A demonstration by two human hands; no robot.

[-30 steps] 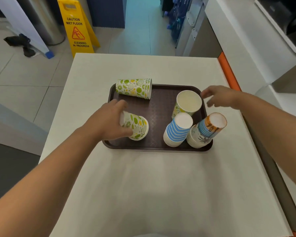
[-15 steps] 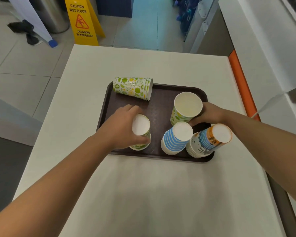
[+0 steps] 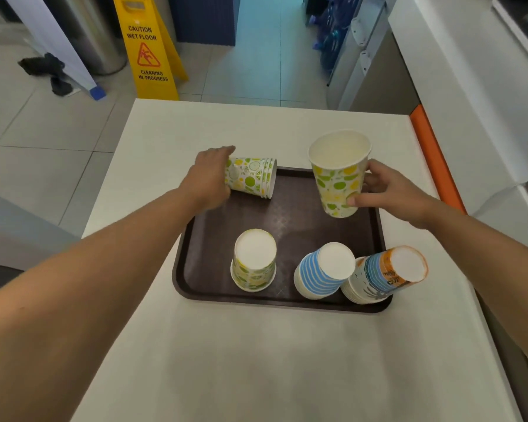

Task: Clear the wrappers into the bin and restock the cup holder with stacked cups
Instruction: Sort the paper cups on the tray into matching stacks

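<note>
White table (image 3: 256, 360), brown tray (image 3: 287, 217): right hand (image 3: 387, 190) grips upright cup (image 3: 337, 175); left hand (image 3: 211, 175) grasps sideways stack (image 3: 252, 177).

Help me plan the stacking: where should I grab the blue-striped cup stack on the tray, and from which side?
Probably grip the blue-striped cup stack around its upper sidewall, coming from above. It stands upside down, narrow closed base up, leaning right toward the orange-topped stack, so the left side is the free one.

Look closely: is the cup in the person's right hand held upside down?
No. The fruit-print cup in the right hand has its open mouth facing up.
</note>
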